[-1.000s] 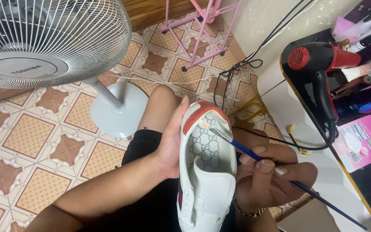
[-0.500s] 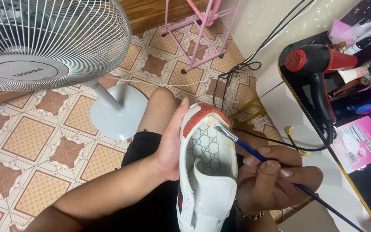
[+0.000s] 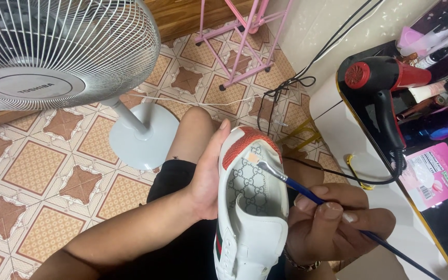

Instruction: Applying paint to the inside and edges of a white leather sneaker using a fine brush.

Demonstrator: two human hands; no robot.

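The fan [image 3: 53, 57] stands on the tiled floor [image 3: 37, 197] by the person's knee, its cage filling the upper left. To the right runs the desk [image 3: 359, 150], with a black and red dryer [image 3: 385, 88] lying near its front edge and a pink packet [image 3: 434, 173] just beside the cord.

Over the lap sits the shoe [image 3: 250, 207], white with a red heel tab, heel pointing away. The left hand [image 3: 208, 176] is wrapped around its side, thumb up along the heel. The right hand [image 3: 333, 223] is closed on a thin blue brush [image 3: 307, 194], pinched like a pen, and the bristle tip touches a small pale patch inside the heel collar.

Nothing steadies the shoe but that one grip, so I'd say a twitch could drag the tip across the patterned lining or the red tab. The fan's draught might also dry the brush early.
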